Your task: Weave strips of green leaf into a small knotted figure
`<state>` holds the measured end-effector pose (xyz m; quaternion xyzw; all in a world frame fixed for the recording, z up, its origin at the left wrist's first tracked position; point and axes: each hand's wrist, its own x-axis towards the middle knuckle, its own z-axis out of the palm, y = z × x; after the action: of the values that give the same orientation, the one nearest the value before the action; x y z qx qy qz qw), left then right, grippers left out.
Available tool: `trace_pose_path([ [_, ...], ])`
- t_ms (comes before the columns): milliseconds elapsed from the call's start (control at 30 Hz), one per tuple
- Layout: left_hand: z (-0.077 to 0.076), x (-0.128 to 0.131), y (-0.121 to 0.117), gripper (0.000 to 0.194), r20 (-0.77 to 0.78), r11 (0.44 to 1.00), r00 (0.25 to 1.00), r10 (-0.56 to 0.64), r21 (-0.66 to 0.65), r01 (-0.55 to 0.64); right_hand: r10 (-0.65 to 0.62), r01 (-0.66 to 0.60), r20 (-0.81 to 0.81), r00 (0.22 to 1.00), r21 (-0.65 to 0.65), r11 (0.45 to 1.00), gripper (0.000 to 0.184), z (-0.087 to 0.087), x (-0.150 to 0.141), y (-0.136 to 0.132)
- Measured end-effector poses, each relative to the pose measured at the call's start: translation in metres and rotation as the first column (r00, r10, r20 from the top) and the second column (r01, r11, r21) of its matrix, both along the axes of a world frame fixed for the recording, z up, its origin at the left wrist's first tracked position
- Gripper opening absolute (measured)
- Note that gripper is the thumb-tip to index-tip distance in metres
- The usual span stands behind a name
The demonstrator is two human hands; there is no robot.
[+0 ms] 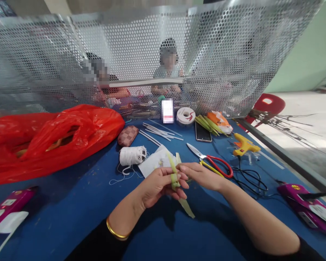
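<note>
My left hand (pixel 163 183) is closed around a pale green leaf strip (pixel 188 208) that is folded into a small knot-like band near the thumb. One end of the strip sticks up past the fingers and another hangs down toward the table. My right hand (pixel 192 173) meets it from the right, its fingertips pinched at the folded part. Just beyond the hands lies a white sheet of paper (pixel 152 163) with a small picture on it. Scissors with red handles (pixel 220 165) rest close to my right hand, over a yellow-handled tool (pixel 206 167).
A red plastic bag (pixel 97 119) fills the left. White twine (pixel 132 156), a checkered pouch (pixel 128 136), white strips (pixel 160 132), a ribbon spool (pixel 186 116), green leaves (pixel 210 124) on a phone (pixel 203 135), a yellow glue gun (pixel 246 144) and purple boxes (pixel 306 203) surround the hands. Perforated metal mesh (pixel 136 47) stands behind; people sit beyond.
</note>
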<state>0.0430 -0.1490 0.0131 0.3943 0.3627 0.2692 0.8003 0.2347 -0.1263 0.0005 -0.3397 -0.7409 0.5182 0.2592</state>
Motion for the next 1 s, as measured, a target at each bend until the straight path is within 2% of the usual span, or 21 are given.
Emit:
trace_pose_path([
  [133,0.001,-0.007,0.006,0.021,0.064,0.994,0.992,0.106,-0.009,-0.106,0.073,-0.111,0.173,0.982,0.226,0.968,0.032,0.012,0.018,0.006],
  [200,0.001,-0.009,0.007,0.021,0.083,0.994,0.99,0.111,-0.029,-0.109,0.061,-0.127,0.241,0.969,0.272,0.954,0.025,0.017,0.026,0.008],
  [267,0.0,-0.009,0.006,0.021,0.097,0.997,0.993,0.069,-0.034,-0.066,0.066,-0.14,0.281,0.958,0.251,0.958,0.026,0.02,0.032,0.008],
  [433,0.002,-0.011,0.005,0.021,0.18,0.999,0.982,-0.053,0.002,0.054,0.191,-0.209,0.313,0.93,0.026,0.978,0.029,0.016,0.031,0.004],
  [500,0.002,-0.011,0.005,0.02,0.198,0.999,0.98,-0.037,-0.008,0.039,0.162,-0.186,0.3,0.94,0.056,0.981,0.025,0.013,0.029,0.004],
  [567,0.002,-0.012,0.006,0.019,0.2,1.0,0.98,-0.004,-0.024,0.009,0.092,-0.137,0.287,0.953,0.139,0.981,0.023,0.013,0.031,0.006],
  [700,0.001,-0.012,0.007,0.021,0.195,0.998,0.979,0.049,-0.051,-0.04,-0.052,-0.018,0.257,0.965,0.264,0.964,0.02,0.023,0.044,0.007],
  [767,0.0,-0.01,0.008,0.022,0.192,0.992,0.974,0.119,-0.068,-0.108,-0.11,0.062,0.215,0.97,0.215,0.975,0.022,0.03,0.052,0.005],
  [867,0.0,-0.009,0.01,0.022,0.184,0.967,0.951,0.249,-0.094,-0.235,-0.097,0.101,0.086,0.992,-0.034,0.994,0.035,0.037,0.062,0.0],
  [933,0.001,-0.008,0.011,0.023,0.17,0.958,0.945,0.279,-0.113,-0.262,-0.085,0.066,-0.082,0.993,-0.206,0.976,0.034,0.038,0.063,-0.004],
  [1000,0.001,-0.007,0.011,0.023,0.151,0.959,0.95,0.272,-0.129,-0.254,-0.142,0.056,-0.251,0.957,-0.321,0.945,0.036,0.038,0.059,-0.007],
])
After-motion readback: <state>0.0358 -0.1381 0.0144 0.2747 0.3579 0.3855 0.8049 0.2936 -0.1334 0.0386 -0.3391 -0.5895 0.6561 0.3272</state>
